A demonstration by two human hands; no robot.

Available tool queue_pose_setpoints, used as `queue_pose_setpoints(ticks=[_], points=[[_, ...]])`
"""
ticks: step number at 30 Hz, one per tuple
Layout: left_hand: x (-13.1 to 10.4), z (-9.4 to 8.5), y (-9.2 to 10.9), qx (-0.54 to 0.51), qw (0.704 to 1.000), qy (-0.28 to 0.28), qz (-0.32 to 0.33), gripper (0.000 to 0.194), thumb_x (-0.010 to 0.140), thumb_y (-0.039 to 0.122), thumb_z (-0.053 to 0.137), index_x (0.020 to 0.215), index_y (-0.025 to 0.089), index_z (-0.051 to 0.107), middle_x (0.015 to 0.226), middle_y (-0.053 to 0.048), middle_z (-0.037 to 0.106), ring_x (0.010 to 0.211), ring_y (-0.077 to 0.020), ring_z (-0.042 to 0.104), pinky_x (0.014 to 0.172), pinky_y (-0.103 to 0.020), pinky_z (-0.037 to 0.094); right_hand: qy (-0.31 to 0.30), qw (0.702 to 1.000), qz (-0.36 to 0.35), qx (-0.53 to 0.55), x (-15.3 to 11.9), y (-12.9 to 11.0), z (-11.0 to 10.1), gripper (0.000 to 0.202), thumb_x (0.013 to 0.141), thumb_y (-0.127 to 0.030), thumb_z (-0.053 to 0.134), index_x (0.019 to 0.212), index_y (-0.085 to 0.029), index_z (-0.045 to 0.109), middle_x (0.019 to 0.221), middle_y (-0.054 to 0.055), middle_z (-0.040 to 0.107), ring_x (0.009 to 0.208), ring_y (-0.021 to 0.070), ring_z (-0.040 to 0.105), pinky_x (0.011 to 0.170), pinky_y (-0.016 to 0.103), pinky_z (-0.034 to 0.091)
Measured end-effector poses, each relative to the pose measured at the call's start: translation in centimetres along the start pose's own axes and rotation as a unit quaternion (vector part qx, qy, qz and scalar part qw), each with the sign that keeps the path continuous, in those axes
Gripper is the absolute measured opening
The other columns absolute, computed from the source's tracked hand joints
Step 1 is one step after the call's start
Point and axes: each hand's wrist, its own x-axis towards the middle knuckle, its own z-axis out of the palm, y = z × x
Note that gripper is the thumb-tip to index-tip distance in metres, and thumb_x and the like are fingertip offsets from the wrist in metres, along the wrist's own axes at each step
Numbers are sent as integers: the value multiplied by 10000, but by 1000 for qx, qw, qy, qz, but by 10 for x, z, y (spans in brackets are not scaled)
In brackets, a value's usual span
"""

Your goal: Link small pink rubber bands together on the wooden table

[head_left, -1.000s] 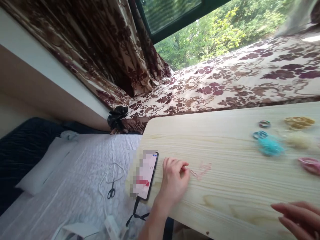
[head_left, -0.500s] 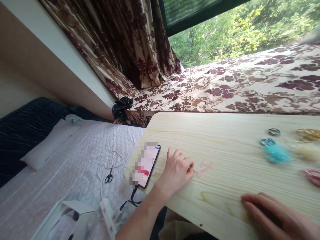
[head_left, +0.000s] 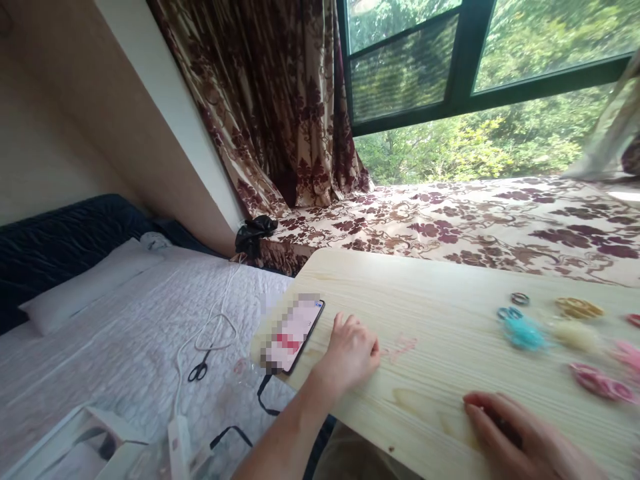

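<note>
My left hand [head_left: 350, 352] rests on the pale wooden table with its fingers curled and closed. Thin pink strands [head_left: 403, 347] lie on the wood right beside its thumb side; whether the fingertips hold an end of them is hidden. A phone [head_left: 299, 337] with a lit pink screen, partly blurred out, lies left of that hand. Close to the front edge, my right hand [head_left: 520, 427] lies on its side, fingers loosely stretched and apart from the thumb, with nothing visible in it. Beyond it are pink hair ties [head_left: 600, 383] and a turquoise bundle of small bands [head_left: 526, 333].
Farther right lie a cream bundle [head_left: 575, 335], mustard hair ties [head_left: 579, 307] and a dark ring-shaped tie [head_left: 520, 299]. On the bed [head_left: 140, 320] at left are scissors [head_left: 199, 370], a white cable and a power strip [head_left: 179, 447]. A patterned window seat [head_left: 440, 230] borders the table's back.
The view has tilted up and shifted right, showing more window and more hair ties. Both hands keep nearly the same place and pose on the table.
</note>
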Motion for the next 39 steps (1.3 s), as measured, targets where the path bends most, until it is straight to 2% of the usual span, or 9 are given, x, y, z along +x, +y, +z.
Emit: queue_pose_setpoints(ticks=[3,6,9,14,19,24,29,39], points=[[8,0,0,9,1000,-1,26,218,707,76,615,524,195,615,650,-73,670,891,-257,623,1052,-497,376,47,999,14,11,0,-15,0,335,845,-530,481,793,-292,711,801,14,747,736,209,709,664,306,555],[8,3,2,9,999,17,35,222,661,73,646,490,199,582,631,-68,655,886,-259,619,1030,-470,397,96,995,30,0,-2,-20,6,378,855,-546,438,790,-282,700,804,23,739,753,221,700,670,337,531],[-3,14,7,-1,998,61,20,193,684,92,627,527,201,597,648,-71,657,868,-259,612,954,-444,442,110,994,21,-17,-3,-16,12,377,827,-552,443,777,-282,701,798,26,732,712,214,690,643,334,522],[-25,39,15,-46,985,161,-27,158,756,91,558,671,203,629,789,-76,689,901,-254,595,842,-398,469,137,990,16,-35,2,-13,14,360,800,-540,456,750,-277,697,672,17,688,580,192,633,594,324,505],[-30,53,13,-92,971,221,-23,144,774,79,564,701,196,604,809,-65,682,896,-235,592,841,-382,470,148,989,-1,-25,3,-21,12,345,763,-535,471,699,-268,681,626,17,681,565,200,623,602,339,506],[-29,55,9,-120,960,253,1,159,759,53,578,683,192,594,775,-41,666,877,-218,604,835,-366,482,173,984,4,-29,0,-27,11,322,781,-482,458,704,-266,684,638,13,691,593,201,631,637,345,502],[-30,57,8,-134,950,281,19,161,764,53,583,692,196,597,788,-41,661,900,-226,604,898,-406,480,182,983,6,-33,0,-25,13,316,778,-478,468,691,-274,693,627,8,687,595,197,629,635,337,493],[-35,52,16,-125,953,269,54,188,776,40,567,690,206,586,769,-26,646,888,-217,590,1064,-501,378,163,987,5,2,10,-12,12,350,774,-505,488,685,-255,717,567,10,660,518,178,577,530,312,446]])
